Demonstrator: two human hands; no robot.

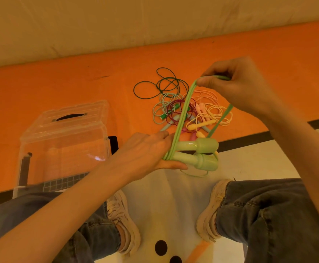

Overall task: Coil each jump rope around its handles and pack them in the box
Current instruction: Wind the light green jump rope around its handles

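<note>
Left hand (147,150) wrapped around the thin ends of two pale green handles (198,153), thumb underneath and fingers laid over the top, the fat ends pointing right and stacked one above the other. Right hand (238,82) raised higher and farther back, fingers curled and pinching the light green rope (183,114), drawn taut from the handles up to the fingertips and back down in a long loop. Several turns of that rope already lying across the handles beside the left fingers; a slack bit hanging below them. Beyond, on the orange mat (60,86) near its front edge, a tangled pile of other jump ropes (181,109) (dark green, mint, maroon, pink and cream cords, with pink, yellow and green handles mixed in), none of them coiled. Toward the mat's left front edge, a clear plastic box (63,141) with a dark handle (70,117) in its lid, lid apparently on; contents hard to make out through the walls. Nearer the camera, on pale flooring (166,205) with a black stripe (249,141) along the mat's edge, two knees in grey jeans (268,215) and a pair of off-white sneakers (124,221), spread to either side under the hands.
</note>
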